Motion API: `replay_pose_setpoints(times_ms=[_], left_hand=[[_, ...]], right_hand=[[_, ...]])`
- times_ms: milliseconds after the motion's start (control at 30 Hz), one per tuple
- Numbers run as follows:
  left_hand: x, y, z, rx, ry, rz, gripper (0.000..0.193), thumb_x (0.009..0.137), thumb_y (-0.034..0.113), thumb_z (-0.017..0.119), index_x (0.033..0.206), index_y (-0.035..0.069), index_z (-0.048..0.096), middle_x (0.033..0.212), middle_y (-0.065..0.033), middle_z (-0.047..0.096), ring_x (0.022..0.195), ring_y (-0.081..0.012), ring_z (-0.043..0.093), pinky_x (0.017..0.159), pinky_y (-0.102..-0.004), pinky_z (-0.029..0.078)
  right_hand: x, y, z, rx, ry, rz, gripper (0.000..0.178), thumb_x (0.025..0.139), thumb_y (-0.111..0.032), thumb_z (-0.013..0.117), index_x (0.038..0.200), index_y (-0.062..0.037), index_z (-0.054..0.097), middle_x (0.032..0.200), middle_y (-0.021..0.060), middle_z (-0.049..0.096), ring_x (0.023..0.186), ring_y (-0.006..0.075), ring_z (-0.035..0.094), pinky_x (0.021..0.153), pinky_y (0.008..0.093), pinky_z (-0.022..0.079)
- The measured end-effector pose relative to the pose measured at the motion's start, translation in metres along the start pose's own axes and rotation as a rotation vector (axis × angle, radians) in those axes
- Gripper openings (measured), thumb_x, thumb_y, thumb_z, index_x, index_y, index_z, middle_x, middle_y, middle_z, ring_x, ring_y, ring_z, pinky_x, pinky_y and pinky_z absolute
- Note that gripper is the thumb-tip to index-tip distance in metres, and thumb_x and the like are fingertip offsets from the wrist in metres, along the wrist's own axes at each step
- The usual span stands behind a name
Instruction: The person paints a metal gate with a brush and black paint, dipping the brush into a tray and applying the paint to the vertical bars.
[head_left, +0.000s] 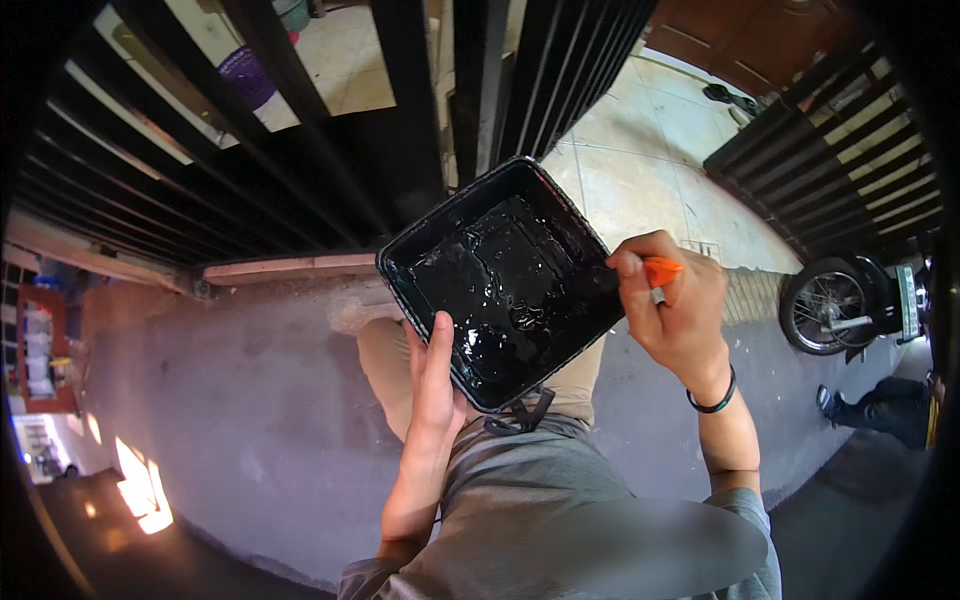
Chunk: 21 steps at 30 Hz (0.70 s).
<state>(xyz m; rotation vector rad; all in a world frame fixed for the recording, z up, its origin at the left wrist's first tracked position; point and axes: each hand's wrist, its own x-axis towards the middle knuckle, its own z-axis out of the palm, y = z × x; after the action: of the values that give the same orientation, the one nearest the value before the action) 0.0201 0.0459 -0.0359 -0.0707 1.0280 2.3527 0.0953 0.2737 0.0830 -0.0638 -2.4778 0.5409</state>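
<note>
A black square tray (500, 280) is tilted in front of me, with wet, glossy black paint (510, 300) pooled and streaked across its bottom. My left hand (432, 385) supports its lower left side, thumb over the rim and the other fingers hidden beneath. At the right corner, my right hand (680, 300) is closed round a paintbrush (662, 270) with an orange handle. A pale band shows below the orange; the bristles are hidden by my fingers and the tray rim. My right fingertips are at the tray's edge.
Just beyond the tray stands a black metal gate (400, 130) with upright bars. Pale floor tiles (640, 150) lie behind its opening. To the right are a motorcycle wheel (828, 306) and another person's leg (880, 410). Grey concrete (240, 400) surrounds me.
</note>
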Motion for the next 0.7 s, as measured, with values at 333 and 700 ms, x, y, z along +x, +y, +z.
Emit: replay_pose_setpoints(times_ms=[333, 700], left_hand=[[0.002, -0.005, 0.019, 0.072, -0.001, 0.075, 0.049, 0.111, 0.030, 0.058, 0.153, 0.005, 0.047, 0.144, -0.0104, 0.062, 0.127, -0.0204, 0.064, 0.107, -0.0379, 0.055], [-0.001, -0.021, -0.003, 0.211, 0.202, 0.167, 0.071, 0.107, 0.021, 0.066, 0.165, 0.010, 0.025, 0.154, -0.0083, 0.048, 0.141, -0.0189, 0.048, 0.118, -0.0392, 0.041]], right_hand=[[-0.017, 0.022, -0.014, -0.048, 0.025, 0.042, 0.009, 0.094, -0.013, 0.075, 0.090, -0.0100, 0.067, 0.060, 0.0064, 0.061, 0.049, 0.0270, 0.060, 0.051, 0.0376, 0.047], [-0.012, 0.036, 0.039, 0.405, -0.147, -0.124, 0.011, 0.084, -0.010, 0.079, 0.092, -0.0099, 0.073, 0.075, 0.0015, 0.072, 0.054, 0.0202, 0.062, 0.055, 0.0331, 0.047]])
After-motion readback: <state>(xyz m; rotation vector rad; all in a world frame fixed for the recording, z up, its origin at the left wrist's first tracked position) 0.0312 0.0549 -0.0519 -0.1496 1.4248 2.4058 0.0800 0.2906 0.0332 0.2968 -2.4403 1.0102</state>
